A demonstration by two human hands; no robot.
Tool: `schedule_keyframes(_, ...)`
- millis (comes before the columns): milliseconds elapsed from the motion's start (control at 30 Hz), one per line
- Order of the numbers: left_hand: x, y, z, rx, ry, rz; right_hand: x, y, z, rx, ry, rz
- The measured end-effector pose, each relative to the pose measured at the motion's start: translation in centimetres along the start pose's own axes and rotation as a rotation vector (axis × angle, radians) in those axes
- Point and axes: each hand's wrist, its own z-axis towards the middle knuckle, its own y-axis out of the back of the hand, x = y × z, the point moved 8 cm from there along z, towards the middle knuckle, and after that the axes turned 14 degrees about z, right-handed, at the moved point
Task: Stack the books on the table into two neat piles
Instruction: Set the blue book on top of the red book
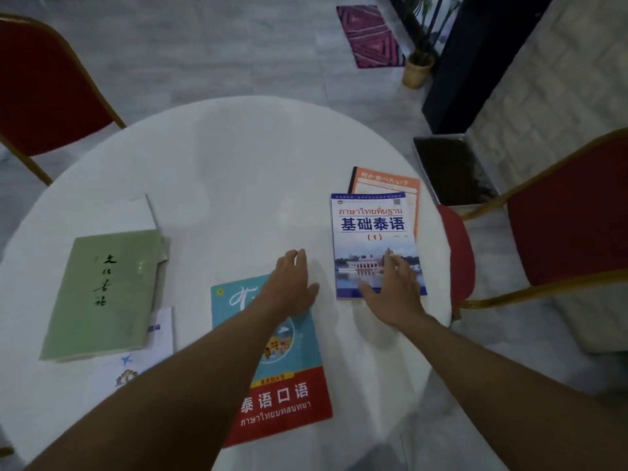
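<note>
On the round white table (244, 171) lie several books. A blue-and-white book (372, 229) rests on an orange book (385, 183) at the right. My right hand (394, 290) lies flat on the blue-and-white book's near edge, fingers spread. A teal-and-red book (292, 379) lies near the middle front. My left hand (289, 287) rests over its far corner, fingers apart and reaching onto the table. At the left, a green book (102, 294) lies on a white book (146, 212) and partly over another white book (136, 362).
Red chairs with gold frames stand at the far left (40, 90) and at the right (564, 226). A planter box with dark soil (452, 171) sits on the floor beyond the table's right edge. A patterned mat (370, 35) and a potted plant (418, 68) are farther back.
</note>
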Motion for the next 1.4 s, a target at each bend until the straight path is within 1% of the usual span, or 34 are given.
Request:
schedule_keyframes(67,-1.4,-0.3,1.7,0.013,-0.026,0.017,-0.9,1.2,1.3,-0.048,-0.017,0.005)
schedule_keyframes(133,-2.7,-0.6,3.1,0.025,-0.038,0.018,-1.9,1.9,2.5,-0.066,-0.071,-0.009)
schedule_keyframes(333,-5.0,-2.2,5.8,0.101,0.009,-0.034,-4.3,2.4,4.8,-0.077,-0.227,0.035)
schedule_keyframes(400,-5.4,-2.5,6.4,0.115,0.034,-0.124,-4.5,2.5,5.2,-0.102,-0.263,0.047)
schedule_keyframes(467,-5.6,-2.7,6.8,0.126,0.104,-0.247,-4.5,2.5,5.4,-0.101,-0.316,0.081)
schedule_keyframes(567,-5.3,-3.0,7.1,0.164,0.210,-0.367,-5.2,2.6,5.3,-0.055,-0.420,0.129)
schedule_keyframes(667,-5.2,-3.4,6.8,0.206,0.246,-0.477,-5.6,2.7,4.6,-0.030,-0.456,0.187)
schedule_keyframes(733,-5.5,-3.0,6.5,0.189,0.230,-0.507,-5.4,2.8,4.1,-0.058,-0.432,0.269)
schedule_keyframes(867,-5.6,-1.5,5.2,0.114,0.167,-0.470,-4.0,3.0,3.5,-0.095,-0.341,0.417)
schedule_keyframes(933,-4.9,-0.7,4.3,0.084,0.142,-0.458,-3.2,2.8,2.9,-0.073,-0.314,0.506)
schedule_keyframes(1033,-3.2,0.2,2.4,0.061,0.134,-0.453,-1.6,1.8,1.4,-0.013,-0.269,0.562)
schedule_keyframes(1233,1.7,0.1,-3.0,0.045,0.187,-0.415,1.7,-1.8,-2.1,0.134,-0.214,0.530)
schedule_keyframes(1400,5.7,-1.9,-7.7,0.071,0.211,-0.415,3.6,-6.0,-5.1,0.245,-0.169,0.461)
